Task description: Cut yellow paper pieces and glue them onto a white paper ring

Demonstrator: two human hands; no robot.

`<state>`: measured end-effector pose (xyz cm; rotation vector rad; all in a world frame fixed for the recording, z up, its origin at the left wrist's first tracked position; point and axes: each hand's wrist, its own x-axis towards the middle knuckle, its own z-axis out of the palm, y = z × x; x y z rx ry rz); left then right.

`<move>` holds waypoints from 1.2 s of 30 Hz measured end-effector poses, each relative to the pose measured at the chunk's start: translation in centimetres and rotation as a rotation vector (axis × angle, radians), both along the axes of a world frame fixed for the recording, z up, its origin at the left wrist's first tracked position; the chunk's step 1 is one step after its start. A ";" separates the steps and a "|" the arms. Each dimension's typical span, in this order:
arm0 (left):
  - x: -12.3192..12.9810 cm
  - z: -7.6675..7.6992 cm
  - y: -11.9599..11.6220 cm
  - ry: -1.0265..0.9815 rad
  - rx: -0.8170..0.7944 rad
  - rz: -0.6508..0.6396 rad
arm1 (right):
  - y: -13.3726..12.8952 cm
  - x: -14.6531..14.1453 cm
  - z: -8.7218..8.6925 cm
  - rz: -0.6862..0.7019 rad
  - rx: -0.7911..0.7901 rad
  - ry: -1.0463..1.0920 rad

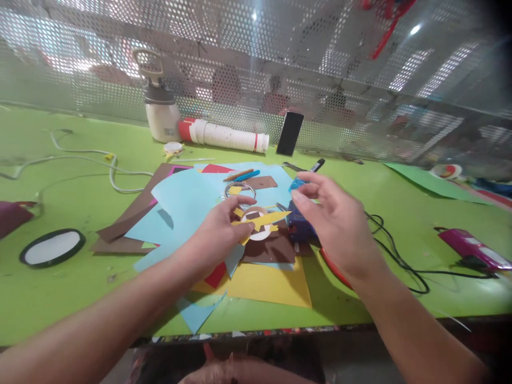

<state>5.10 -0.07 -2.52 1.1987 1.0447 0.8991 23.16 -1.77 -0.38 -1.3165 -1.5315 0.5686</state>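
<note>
My left hand [224, 224] reaches over the pile of paper, its thumb and fingers around a pointed yellow paper strip [272, 217]. Beneath that strip lies a white round piece [262, 232] with a dark patch on it. A small bright blue object [296, 184] is pinched between the thumb and fingers of my right hand [334, 213]. Just below and left of my right hand stands a dark blue object [298, 224], partly hidden. A roll of clear tape [240, 191] rests on light blue paper [176, 192], beyond my left fingertips.
A white sprayer bottle [164, 120], a red and white tube [228, 136] and an upright phone [290, 133] stand at the back. Yellow paper [272, 285] lies near the front edge. At the right are a purple device [472, 249] and black cables. A black-rimmed oval [52, 248] lies left.
</note>
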 end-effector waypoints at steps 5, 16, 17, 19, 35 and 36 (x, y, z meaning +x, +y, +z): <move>0.0 0.1 0.1 0.084 0.092 0.048 | -1.6 -0.3 -0.4 -0.041 0.031 -0.106; 0.1 -0.1 -0.3 0.046 0.171 0.034 | -1.1 -1.7 -2.5 0.234 -0.383 0.233; 0.1 0.0 -0.4 0.006 0.125 0.027 | -1.2 -1.6 -2.4 0.245 -0.369 0.258; 0.1 0.2 -0.4 -0.062 0.047 0.016 | -1.3 -1.6 -2.2 0.250 -0.335 0.277; -0.1 -0.1 -0.3 -0.420 -0.182 -0.088 | -1.1 -1.1 -2.8 0.326 -0.332 0.524; -0.1 -0.1 -0.3 -0.436 -0.188 -0.096 | -1.1 -1.0 -2.8 0.332 -0.336 0.537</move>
